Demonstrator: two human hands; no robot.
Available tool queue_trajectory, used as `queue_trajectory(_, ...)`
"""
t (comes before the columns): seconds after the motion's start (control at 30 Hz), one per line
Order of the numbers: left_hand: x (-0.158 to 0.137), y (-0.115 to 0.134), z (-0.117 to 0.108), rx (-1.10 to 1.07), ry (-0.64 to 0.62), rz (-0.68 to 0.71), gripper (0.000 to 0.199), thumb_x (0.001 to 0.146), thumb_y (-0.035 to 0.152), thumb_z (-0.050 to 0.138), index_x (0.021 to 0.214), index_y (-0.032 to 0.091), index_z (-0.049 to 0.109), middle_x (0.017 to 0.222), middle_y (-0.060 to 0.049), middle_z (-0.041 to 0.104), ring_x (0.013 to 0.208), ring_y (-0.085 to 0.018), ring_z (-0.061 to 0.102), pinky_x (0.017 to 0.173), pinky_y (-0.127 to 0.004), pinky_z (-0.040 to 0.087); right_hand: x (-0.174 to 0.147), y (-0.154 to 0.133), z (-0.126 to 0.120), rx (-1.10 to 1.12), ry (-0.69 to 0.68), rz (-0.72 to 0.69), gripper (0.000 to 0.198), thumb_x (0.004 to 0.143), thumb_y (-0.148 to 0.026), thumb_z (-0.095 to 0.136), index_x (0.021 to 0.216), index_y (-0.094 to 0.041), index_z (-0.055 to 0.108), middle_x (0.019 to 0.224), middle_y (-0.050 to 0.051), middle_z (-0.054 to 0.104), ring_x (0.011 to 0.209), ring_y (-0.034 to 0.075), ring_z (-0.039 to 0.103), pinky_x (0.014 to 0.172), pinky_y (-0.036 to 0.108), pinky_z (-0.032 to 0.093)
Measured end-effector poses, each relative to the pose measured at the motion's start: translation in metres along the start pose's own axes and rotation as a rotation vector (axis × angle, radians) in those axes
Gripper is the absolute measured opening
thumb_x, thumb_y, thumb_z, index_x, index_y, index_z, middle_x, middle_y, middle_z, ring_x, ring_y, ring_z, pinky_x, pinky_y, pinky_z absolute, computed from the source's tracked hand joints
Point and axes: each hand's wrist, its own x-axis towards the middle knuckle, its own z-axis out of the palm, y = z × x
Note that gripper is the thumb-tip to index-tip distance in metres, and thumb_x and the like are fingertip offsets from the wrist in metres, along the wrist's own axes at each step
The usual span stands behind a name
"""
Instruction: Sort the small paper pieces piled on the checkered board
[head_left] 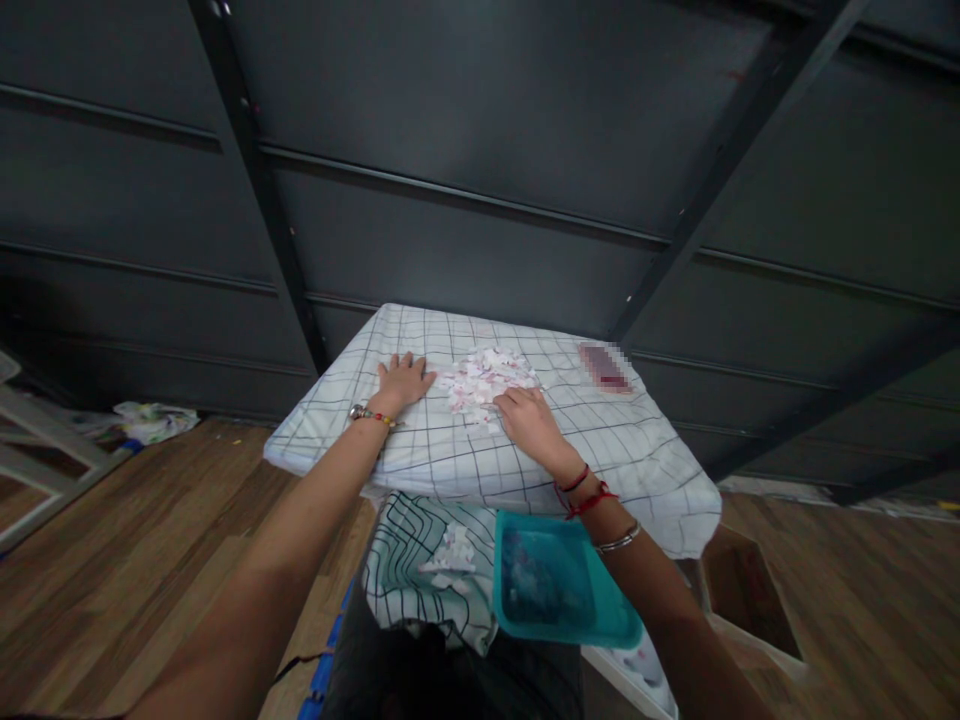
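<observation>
Fingers [407, 362] of the left hand [403, 384] are resting spread apart on the cloth-covered surface [442, 455], apparently steadying it, while the right hand [529, 418] is holding its fingers bent at the white scraps [486, 374] in the frame's centre, though whether they are clamping any is unclear.

pieces [491, 380] on tablecloth [450, 470] | wall [480, 100] behind | basket [566, 636] before | lap cloth [397, 580] left of basket

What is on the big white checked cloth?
A pile of small white scraps; the left hand lies flat beside it, the right hand at its near edge. Farther right is a pixelated reddish item. The cloth beneath them is hidden.
</observation>
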Motion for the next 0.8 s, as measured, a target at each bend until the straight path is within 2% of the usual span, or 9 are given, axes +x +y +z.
queue_trajectory(0.23, 0.0023, -0.0012, 0.002, -0.007, -0.002, -0.001, 0.065, 0.088, 0.056, 0.016, 0.141, 0.023, 0.033, 0.151, -0.01, 0.024, 0.136, -0.036, 0.019, 0.104, -0.059, 0.021, -0.0053, -0.0033, -0.0024, 0.016, -0.03, -0.061, 0.022, 0.091, -0.014, 0.042, 0.096, -0.015, 0.063, 0.091, 0.007, 0.062, 0.092, 0.02, 0.053, 0.084, 0.032, 0.03)
queue_trajectory(0.8, -0.0029, 0.003, -0.0047, -0.012, -0.023, -0.015, 0.063, 0.089, 0.054, 0.017, 0.143, 0.023, 0.031, 0.152, -0.009, 0.021, 0.137, -0.035, 0.017, 0.105, -0.058, 0.02, -0.0064, -0.0021, -0.0073, 0.066, -0.054, -0.054, 0.024, 0.091, -0.013, 0.041, 0.099, -0.016, 0.063, 0.091, 0.007, 0.063, 0.091, 0.019, 0.054, 0.084, 0.031, 0.032)
